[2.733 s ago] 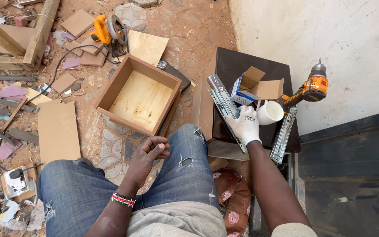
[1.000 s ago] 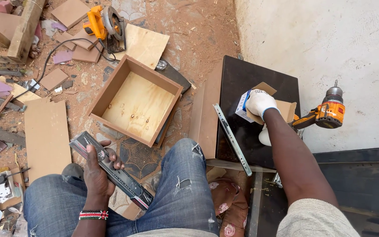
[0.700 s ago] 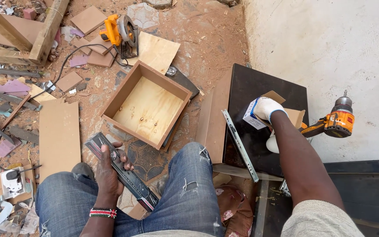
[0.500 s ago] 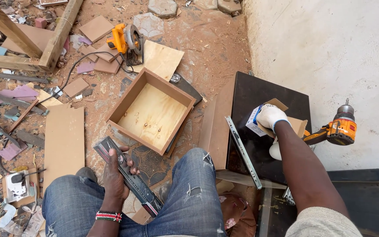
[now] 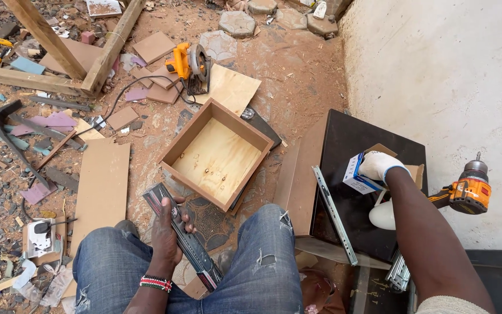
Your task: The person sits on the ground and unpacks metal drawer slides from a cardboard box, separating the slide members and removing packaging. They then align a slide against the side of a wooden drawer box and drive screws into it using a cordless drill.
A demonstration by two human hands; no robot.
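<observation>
Drawer slide pack (image 5: pixel 182 237), long, narrow, dark-wrapped, clasped mid-length by left hand (image 5: pixel 166 241) over the left knee, at 7 o'clock from the open wooden drawer box (image 5: pixel 216 153). Judged rigid and fairly heavy for its size; wrapper likely slick, so best taken near the middle, as now. Right hand (image 5: pixel 376 164), white-gloved, reaching into small cardboard box (image 5: pixel 360 172) on dark cabinet top (image 5: pixel 344 139); grip there hidden, cannot tell. Bare metal slide (image 5: pixel 333 214) lying at cabinet's 7 o'clock edge. Orange drill (image 5: pixel 466 192) at 3 o'clock. Circular saw (image 5: pixel 188 63) at 11 o'clock.
</observation>
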